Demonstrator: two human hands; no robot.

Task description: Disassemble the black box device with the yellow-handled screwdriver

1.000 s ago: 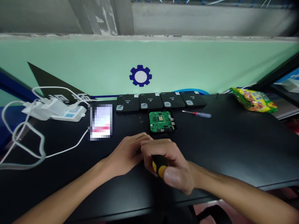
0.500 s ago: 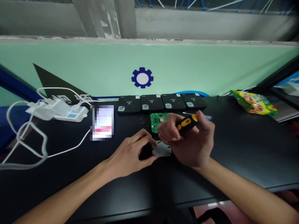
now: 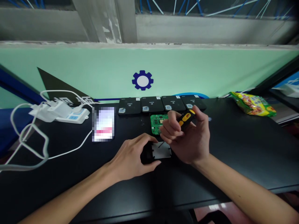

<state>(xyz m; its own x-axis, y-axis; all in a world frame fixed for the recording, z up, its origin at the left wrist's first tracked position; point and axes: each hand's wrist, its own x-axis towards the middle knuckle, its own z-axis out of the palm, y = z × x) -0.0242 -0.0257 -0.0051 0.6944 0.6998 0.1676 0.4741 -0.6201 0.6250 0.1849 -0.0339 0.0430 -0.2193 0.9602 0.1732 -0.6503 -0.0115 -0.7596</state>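
My left hand (image 3: 132, 157) spans a black plastic casing (image 3: 146, 152), fingers at its far edge and thumb at its near edge. A silvery metal plate (image 3: 162, 152) lies in that casing. My right hand (image 3: 189, 137) is closed round the black-and-yellow handle of a screwdriver (image 3: 187, 118). Its thin shaft slants down to the left, with the tip over the plate's upper left part; whether it touches cannot be made out. Just beyond the plate, a green circuit board (image 3: 156, 124) sits in a black shell, partly hidden by my right hand.
Several black boxes (image 3: 129, 105) with stickers line the wall. Tiny screws (image 3: 142, 123) lie left of the circuit board. A blurred-out phone (image 3: 104, 124), a white power strip (image 3: 74, 115) and looping white cables are at left. A yellow-green snack packet (image 3: 253, 104) lies far right.
The screwdriver tip has moved off the plate's upper left corner and its handle is slightly higher. My left thumb and fingers are spread a little wider round the casing. The view has tilted up slightly.
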